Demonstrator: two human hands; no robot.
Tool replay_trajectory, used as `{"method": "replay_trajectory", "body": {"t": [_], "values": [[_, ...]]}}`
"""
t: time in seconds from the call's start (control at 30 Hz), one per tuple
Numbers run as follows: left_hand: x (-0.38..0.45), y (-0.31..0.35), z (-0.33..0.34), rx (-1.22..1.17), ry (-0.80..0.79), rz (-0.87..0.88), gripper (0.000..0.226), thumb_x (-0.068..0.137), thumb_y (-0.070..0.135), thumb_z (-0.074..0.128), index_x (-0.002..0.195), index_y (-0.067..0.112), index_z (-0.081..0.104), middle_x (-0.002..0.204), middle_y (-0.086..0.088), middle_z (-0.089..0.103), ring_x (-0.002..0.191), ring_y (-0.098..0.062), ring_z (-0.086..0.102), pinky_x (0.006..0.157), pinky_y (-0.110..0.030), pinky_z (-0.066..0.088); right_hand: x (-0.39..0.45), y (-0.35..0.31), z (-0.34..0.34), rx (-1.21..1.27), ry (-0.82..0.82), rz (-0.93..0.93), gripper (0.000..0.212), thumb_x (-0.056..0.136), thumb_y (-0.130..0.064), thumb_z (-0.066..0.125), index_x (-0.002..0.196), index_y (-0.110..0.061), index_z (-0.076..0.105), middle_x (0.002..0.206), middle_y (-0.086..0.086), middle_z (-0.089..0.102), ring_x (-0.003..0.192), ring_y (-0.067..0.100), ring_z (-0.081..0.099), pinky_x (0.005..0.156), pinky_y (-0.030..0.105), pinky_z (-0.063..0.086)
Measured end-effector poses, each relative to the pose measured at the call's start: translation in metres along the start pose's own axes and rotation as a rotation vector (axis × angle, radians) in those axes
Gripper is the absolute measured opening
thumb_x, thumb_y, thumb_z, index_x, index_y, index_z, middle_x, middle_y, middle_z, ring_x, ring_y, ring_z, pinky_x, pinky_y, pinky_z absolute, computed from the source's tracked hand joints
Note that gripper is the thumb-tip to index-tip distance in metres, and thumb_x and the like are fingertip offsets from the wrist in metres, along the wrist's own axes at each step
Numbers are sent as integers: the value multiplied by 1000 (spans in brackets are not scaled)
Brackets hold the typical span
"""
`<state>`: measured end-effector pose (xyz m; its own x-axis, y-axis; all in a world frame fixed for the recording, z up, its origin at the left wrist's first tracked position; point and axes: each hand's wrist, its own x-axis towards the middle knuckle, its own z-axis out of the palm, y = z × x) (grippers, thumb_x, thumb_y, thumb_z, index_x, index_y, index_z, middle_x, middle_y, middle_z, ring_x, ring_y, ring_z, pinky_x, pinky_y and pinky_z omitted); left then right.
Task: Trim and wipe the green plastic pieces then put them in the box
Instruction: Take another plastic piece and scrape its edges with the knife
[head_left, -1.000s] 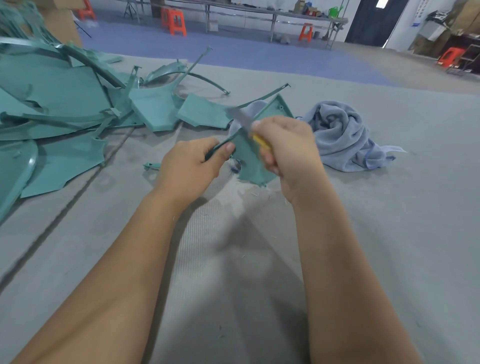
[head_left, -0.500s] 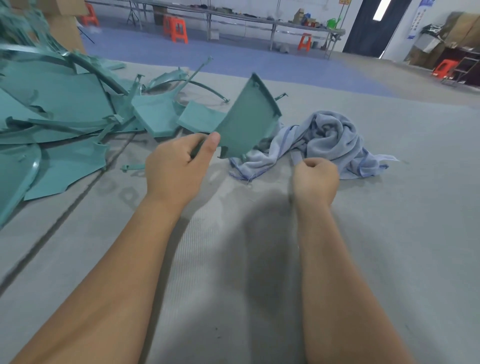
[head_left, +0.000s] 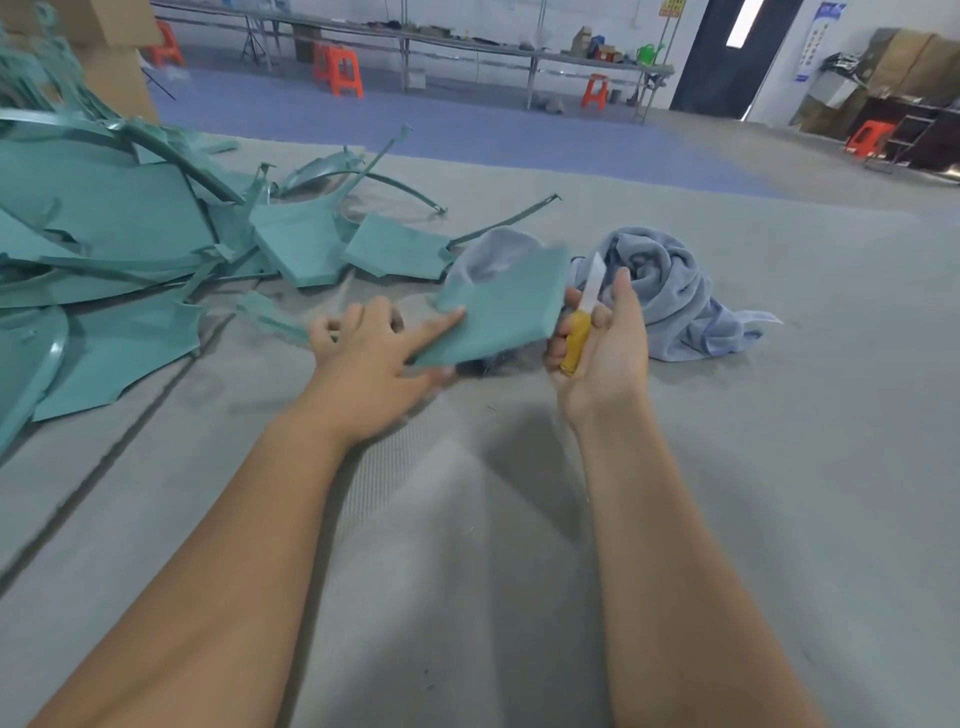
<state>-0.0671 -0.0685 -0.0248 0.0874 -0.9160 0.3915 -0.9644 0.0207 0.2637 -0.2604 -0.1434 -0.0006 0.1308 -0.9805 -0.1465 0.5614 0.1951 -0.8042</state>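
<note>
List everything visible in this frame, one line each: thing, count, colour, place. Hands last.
green plastic piece: one, teal, held between the hands at centre
pile of plastic pieces: many, teal, on the mat at left
knife: one, yellow handle and pale blade, in the right hand
cloth: one, grey-blue, crumpled on the mat right of centre
mat: one, grey, covering the floor
stools: several, orange, by the far tables
cardboard box: one, brown, top left
left hand: holds the piece's near edge
right hand: grips the knife

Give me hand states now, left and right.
Left hand: pinches the green plastic piece, index finger on top.
Right hand: grips the yellow-handled knife, blade up.
</note>
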Motion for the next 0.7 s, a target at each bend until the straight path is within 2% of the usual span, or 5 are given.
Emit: {"method": "replay_trajectory", "body": {"t": [0.07,0.27,0.4,0.5,0.7], "values": [[-1,1,3,-11,-101,8,50,83,74,41,132,67,31,90,10,30,90,-8,25,78,-31,13,0,4,0,-119,2,17,34,89,-49,61,71,-20,59,57,-3,49,44,9,37,43,19,29],[-1,4,2,-92,-136,31,55,78,72,52,130,65,36,93,14,37,96,-6,33,81,-31,16,-2,3,0,-242,0,-86,25,86,-12,64,67,-17,49,57,1,43,46,12,35,44,21,31],[-1,16,-7,-276,190,122,46,76,53,72,119,39,66,106,1,48,101,-14,41,91,-36,33,-11,-6,6,84,-278,-218,21,91,-3,55,75,-14,63,74,3,66,65,15,61,59,24,51],[0,22,-12,-458,412,132,29,85,36,62,103,16,75,100,-7,55,95,-16,49,89,-25,39,-19,-22,12,139,-373,-398,11,87,-6,57,87,-16,61,69,-7,60,54,7,49,57,18,44],[3,22,-13,-987,223,-236,27,101,25,46,93,25,71,82,3,66,74,-5,60,74,-23,47,-24,-18,20,-466,-211,-766,27,84,-2,64,85,-29,64,70,-17,59,63,-1,50,63,14,42]]}}
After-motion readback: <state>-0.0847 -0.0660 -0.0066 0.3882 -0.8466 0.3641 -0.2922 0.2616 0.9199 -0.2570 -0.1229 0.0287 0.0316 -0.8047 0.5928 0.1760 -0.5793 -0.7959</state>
